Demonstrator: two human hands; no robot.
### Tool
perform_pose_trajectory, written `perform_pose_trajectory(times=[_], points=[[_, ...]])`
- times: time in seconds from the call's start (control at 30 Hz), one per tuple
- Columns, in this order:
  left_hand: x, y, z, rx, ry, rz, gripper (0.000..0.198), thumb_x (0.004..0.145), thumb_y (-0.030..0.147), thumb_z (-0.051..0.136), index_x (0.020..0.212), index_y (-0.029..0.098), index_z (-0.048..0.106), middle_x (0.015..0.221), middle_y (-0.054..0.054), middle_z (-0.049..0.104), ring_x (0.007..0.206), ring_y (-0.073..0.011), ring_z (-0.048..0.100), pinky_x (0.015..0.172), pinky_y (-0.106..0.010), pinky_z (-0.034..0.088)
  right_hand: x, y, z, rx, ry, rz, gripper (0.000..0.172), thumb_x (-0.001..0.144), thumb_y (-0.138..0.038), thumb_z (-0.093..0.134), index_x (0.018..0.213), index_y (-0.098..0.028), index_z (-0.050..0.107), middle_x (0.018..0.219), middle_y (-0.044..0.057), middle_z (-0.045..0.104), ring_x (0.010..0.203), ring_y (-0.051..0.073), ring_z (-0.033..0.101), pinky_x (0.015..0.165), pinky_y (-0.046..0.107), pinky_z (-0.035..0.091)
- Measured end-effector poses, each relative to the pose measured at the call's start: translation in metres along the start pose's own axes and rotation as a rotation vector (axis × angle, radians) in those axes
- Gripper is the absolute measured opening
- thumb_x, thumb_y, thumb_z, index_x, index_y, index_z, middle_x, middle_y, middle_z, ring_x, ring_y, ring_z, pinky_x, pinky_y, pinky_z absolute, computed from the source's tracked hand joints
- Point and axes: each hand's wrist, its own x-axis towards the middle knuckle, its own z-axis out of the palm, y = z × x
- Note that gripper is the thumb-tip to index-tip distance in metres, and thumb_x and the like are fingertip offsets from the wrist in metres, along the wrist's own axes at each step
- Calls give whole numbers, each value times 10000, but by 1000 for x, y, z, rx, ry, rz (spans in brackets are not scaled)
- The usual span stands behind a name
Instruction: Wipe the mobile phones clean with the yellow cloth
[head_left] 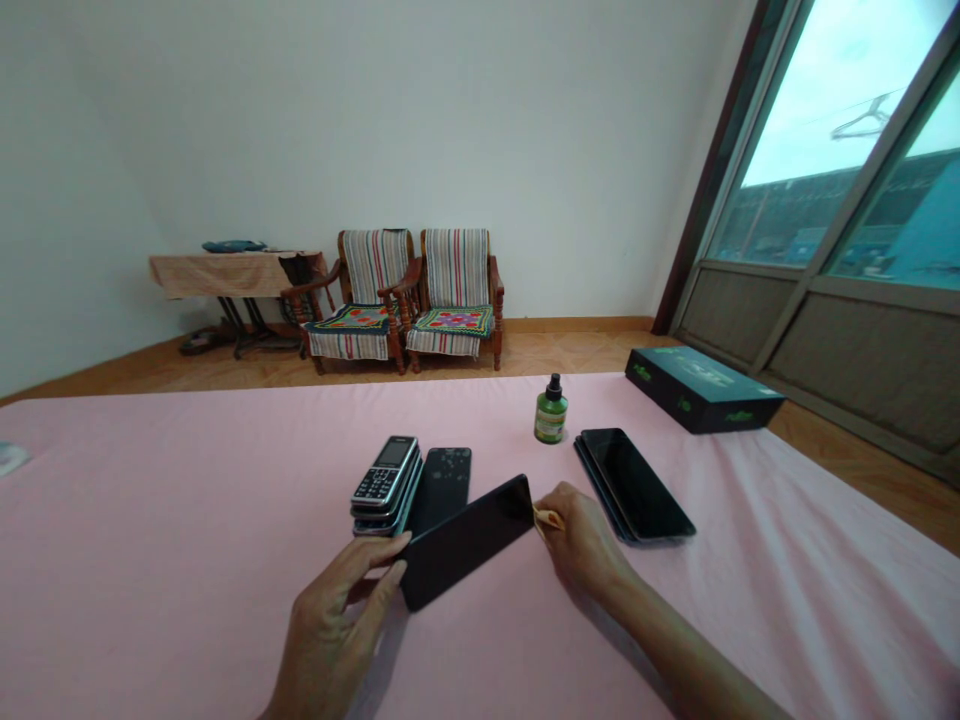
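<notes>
Indoors, pink sheet [187,480] spread over broad surface; beyond it, armchairs [456,270] with striped covers before pale wall [570,150], window [795,180] at right. On sheet: stacked keypad phones [386,485], green bottle [551,415], black box [701,395]. Dark smartphone [472,545] tilted, between person's hands. Left hand [334,615] pinches its near end, thumb and fingers drawn together. Right hand [581,535], fingers curled tight, grasps yellowish cloth scrap [550,518] at phone's far end.

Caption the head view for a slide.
Left hand holds a dark phone by one end, right hand with a small yellowish cloth at the other, over a pink sheet.
</notes>
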Motion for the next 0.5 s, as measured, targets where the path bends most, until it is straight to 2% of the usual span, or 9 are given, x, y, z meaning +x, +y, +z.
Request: perform_pose_trajectory(times=[0.17,0.3,0.43,0.5], points=[[0,-2,5,-245,-56,-256,322,789,368,727,1036,160,712,930,-100,738,831,-266,700,698,-328,569,1,2,0,26,-13,24,284,675,-73,518,415,-184,535,551,-3,508,523,128,463,524,253,265],[0,5,11,-494,-67,-442,363,722,390,797,978,149,708,733,-46,719,683,-227,692,619,-317,565,3,5,0,121,3,60,231,686,-148,580,469,-196,643,566,15,587,561,157,529,544,257,319],[2,13,10,-613,-38,-510,331,700,329,819,959,156,709,774,-40,726,659,-200,689,599,-292,560,7,9,-3,278,90,159,107,666,-255,678,592,-211,744,631,44,691,622,208,607,576,281,399],[4,16,7,-595,-32,-506,326,676,321,830,930,151,717,808,-48,734,680,-202,694,623,-292,571,8,8,-4,391,146,237,126,650,-311,720,668,-195,765,654,57,716,641,231,633,570,296,434]])
